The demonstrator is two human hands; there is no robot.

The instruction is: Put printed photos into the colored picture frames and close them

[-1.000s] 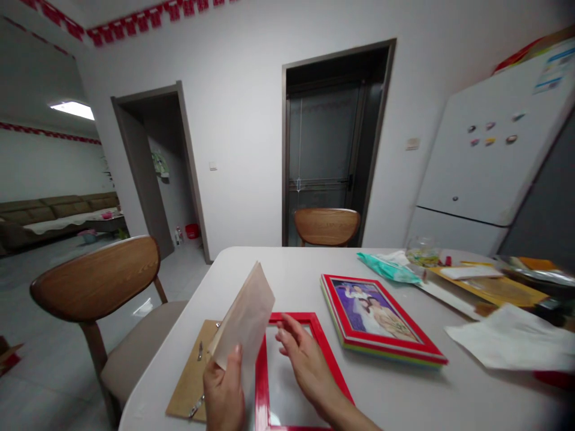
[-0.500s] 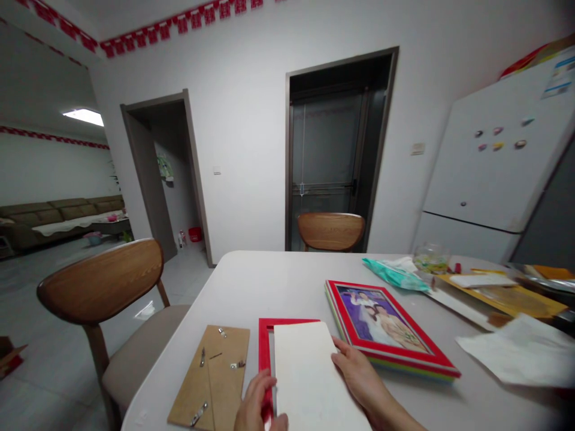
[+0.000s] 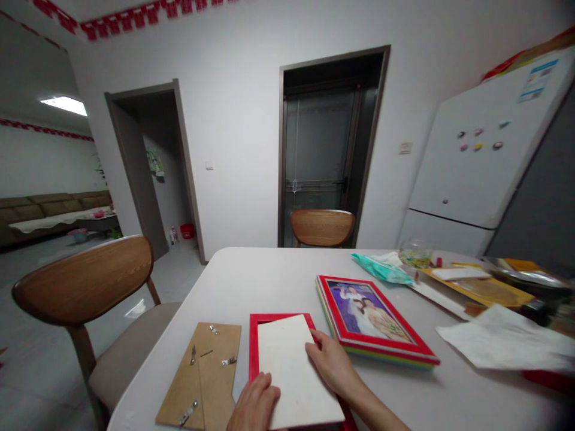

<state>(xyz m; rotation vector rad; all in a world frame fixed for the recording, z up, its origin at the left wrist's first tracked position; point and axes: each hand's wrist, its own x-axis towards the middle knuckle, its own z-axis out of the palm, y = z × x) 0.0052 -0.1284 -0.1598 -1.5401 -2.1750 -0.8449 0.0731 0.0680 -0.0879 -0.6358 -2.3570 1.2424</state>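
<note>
A white sheet [image 3: 294, 372] with a rounded corner lies slightly turned over a red picture frame [image 3: 254, 347], whose left, top and part of the right side show around it. My right hand [image 3: 331, 364] pinches the sheet's right edge between thumb and fingers. Flat across the sheet's lower left edge rest the fingers of my left hand [image 3: 255, 404]; its palm is partly out of view. Left of the frame is a brown backing board [image 3: 204, 371] with metal clips. To the right sits a stack of coloured frames, topped by a red framed photo [image 3: 366, 311].
Farther right on the white table [image 3: 260, 275] lie a teal packet [image 3: 381, 270], a yellow envelope [image 3: 494, 290] and crumpled white paper [image 3: 498, 341]. A glass bowl [image 3: 415, 254] is behind them. Wooden chairs stand at the left [image 3: 90, 278] and far side [image 3: 322, 227].
The white sheet has tilted and slid a little over the red frame. My left fingers have shifted onto its lower left edge. The view has turned slightly right.
</note>
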